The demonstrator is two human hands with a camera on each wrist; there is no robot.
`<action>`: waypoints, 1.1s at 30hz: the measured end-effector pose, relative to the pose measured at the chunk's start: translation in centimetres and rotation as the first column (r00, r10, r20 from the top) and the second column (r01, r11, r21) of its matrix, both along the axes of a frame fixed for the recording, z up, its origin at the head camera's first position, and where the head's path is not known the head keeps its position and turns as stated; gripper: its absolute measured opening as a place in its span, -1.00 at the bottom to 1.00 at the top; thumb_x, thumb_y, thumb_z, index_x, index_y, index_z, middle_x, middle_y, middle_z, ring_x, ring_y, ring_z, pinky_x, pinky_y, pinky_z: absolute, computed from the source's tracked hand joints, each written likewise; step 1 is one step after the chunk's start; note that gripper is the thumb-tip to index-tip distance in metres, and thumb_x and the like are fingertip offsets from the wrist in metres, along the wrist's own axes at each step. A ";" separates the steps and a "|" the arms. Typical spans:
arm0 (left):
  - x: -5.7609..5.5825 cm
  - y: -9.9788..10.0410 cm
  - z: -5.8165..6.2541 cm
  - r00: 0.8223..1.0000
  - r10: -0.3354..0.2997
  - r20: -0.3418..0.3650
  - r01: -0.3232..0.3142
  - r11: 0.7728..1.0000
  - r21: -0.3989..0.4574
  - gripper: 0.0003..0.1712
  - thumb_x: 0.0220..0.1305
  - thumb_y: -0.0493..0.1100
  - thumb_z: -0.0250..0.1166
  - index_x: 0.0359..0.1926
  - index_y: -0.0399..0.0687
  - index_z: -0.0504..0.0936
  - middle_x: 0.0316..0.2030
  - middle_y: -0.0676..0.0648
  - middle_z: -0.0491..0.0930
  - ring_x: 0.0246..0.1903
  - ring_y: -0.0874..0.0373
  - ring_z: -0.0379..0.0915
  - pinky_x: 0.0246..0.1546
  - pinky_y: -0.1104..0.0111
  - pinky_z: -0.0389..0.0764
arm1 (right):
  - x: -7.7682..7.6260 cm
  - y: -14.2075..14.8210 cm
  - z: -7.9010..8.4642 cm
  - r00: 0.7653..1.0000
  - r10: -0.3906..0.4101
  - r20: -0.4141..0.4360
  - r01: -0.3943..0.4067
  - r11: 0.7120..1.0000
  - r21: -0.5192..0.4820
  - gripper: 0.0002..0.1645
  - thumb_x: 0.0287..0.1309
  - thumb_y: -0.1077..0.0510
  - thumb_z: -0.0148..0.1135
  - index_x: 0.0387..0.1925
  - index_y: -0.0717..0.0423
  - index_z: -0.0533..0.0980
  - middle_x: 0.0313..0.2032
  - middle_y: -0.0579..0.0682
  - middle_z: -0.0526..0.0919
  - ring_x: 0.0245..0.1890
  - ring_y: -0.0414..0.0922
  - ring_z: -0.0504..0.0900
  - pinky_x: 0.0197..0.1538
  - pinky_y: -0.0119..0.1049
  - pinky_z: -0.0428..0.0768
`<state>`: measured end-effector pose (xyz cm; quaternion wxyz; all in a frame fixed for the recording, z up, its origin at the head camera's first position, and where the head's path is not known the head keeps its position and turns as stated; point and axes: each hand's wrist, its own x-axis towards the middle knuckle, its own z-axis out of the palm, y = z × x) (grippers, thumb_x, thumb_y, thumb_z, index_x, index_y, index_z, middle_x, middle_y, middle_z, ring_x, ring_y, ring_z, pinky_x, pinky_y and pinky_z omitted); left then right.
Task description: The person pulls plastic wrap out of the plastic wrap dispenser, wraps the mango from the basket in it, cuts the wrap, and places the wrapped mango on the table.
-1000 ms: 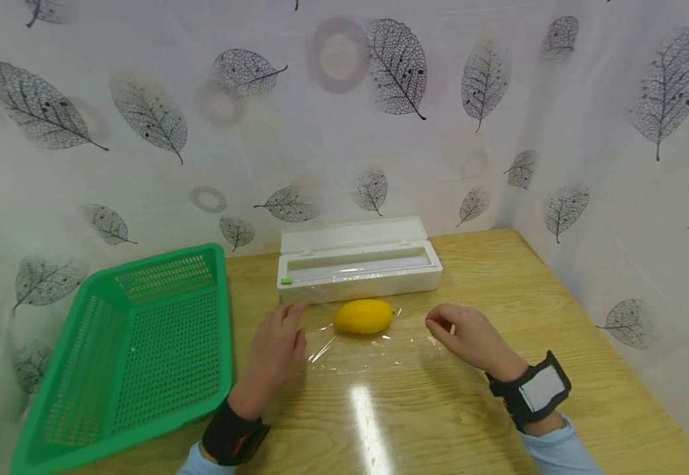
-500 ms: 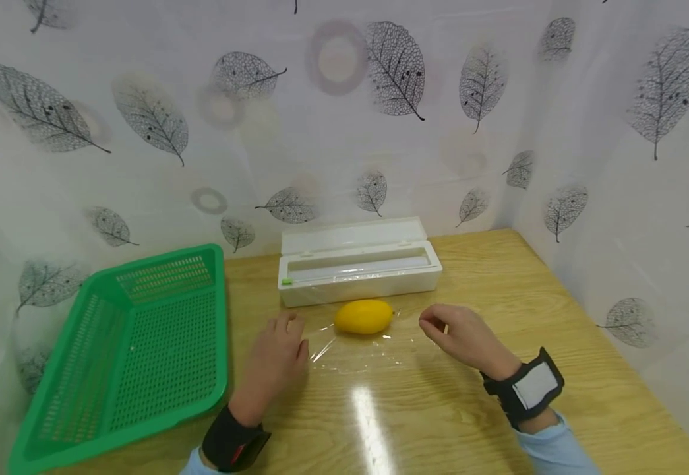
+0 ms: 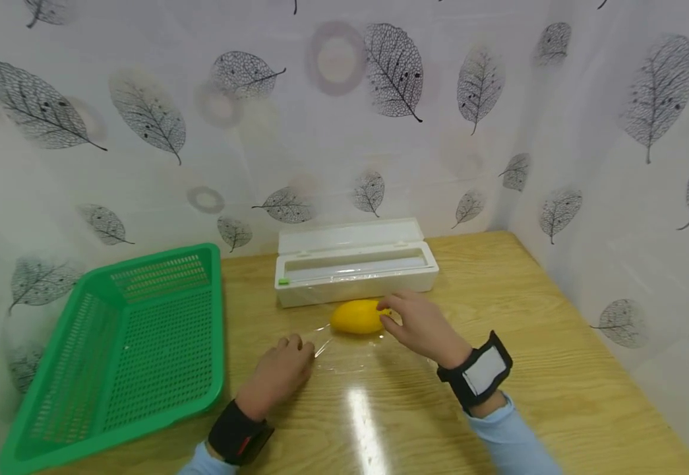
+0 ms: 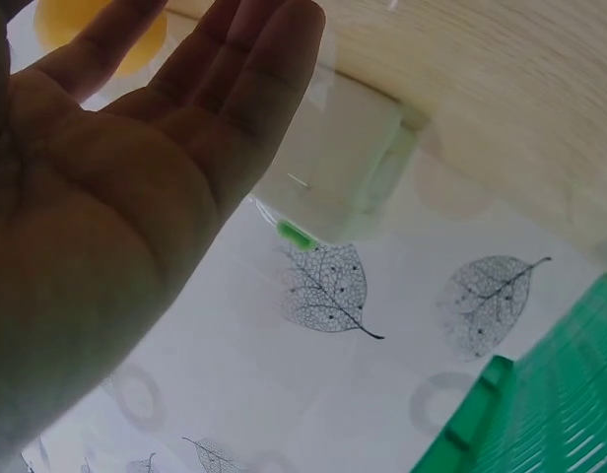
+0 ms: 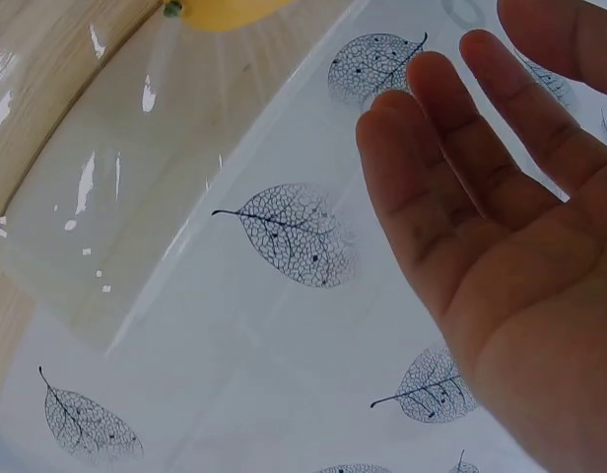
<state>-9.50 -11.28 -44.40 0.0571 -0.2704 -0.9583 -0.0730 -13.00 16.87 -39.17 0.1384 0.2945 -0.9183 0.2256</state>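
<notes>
My right grip [image 3: 420, 326], thumb and fingers apart, is at the yellow fruit [image 3: 353, 318], toward the far edge of the table [image 3: 498, 290]; my left grip [image 3: 285, 371] lies relaxed. Clear film [image 3: 347, 356] is laid beneath, apparently not yet folded over; glare blurs its borders.

Can see a green perforated basket [image 3: 216, 310] at the left of the wood-grain desk [image 3: 498, 297], plus white sheeting [image 3: 320, 142] along the back and right, printed with dark veined leaves [image 3: 394, 69] and greyish rings [image 3: 337, 29]

No words, labels or numbers can be read here.
</notes>
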 end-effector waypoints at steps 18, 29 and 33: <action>-0.4 -0.2 -1.1 0.991 -0.044 -0.129 0.042 0.999 -0.015 -0.86 0.21 -0.33 0.34 -0.37 -0.17 0.50 -0.46 -0.11 0.37 -0.44 -0.03 0.39 -0.58 0.19 0.47 | -1.8 -2.4 -4.1 0.997 0.051 0.054 -0.055 0.995 0.082 -0.51 0.17 0.30 0.37 0.16 0.20 0.55 0.16 0.26 0.57 0.13 0.19 0.54 0.18 0.04 0.52; -0.4 0.1 -0.8 0.986 0.019 -0.166 -0.029 0.998 -0.054 -0.81 0.22 -0.43 0.27 -0.22 -0.12 0.50 -0.35 -0.13 0.37 -0.43 -0.02 0.37 -0.67 0.28 0.43 | -2.2 -2.6 -4.5 0.998 0.037 0.054 -0.038 0.999 0.027 -0.61 0.19 0.30 0.35 0.08 0.21 0.58 0.07 0.16 0.62 0.07 0.11 0.56 0.14 -0.05 0.56; -0.4 0.5 -0.6 0.987 0.063 -0.148 -0.068 0.997 -0.029 -0.74 0.22 -0.45 0.29 -0.18 -0.12 0.45 -0.34 -0.12 0.39 -0.64 0.09 0.31 -0.78 0.33 0.36 | -2.2 -2.6 -4.6 0.998 0.034 0.044 -0.034 0.999 0.009 -0.63 0.20 0.32 0.34 0.06 0.21 0.59 0.06 0.16 0.62 0.05 0.12 0.56 0.12 -0.04 0.56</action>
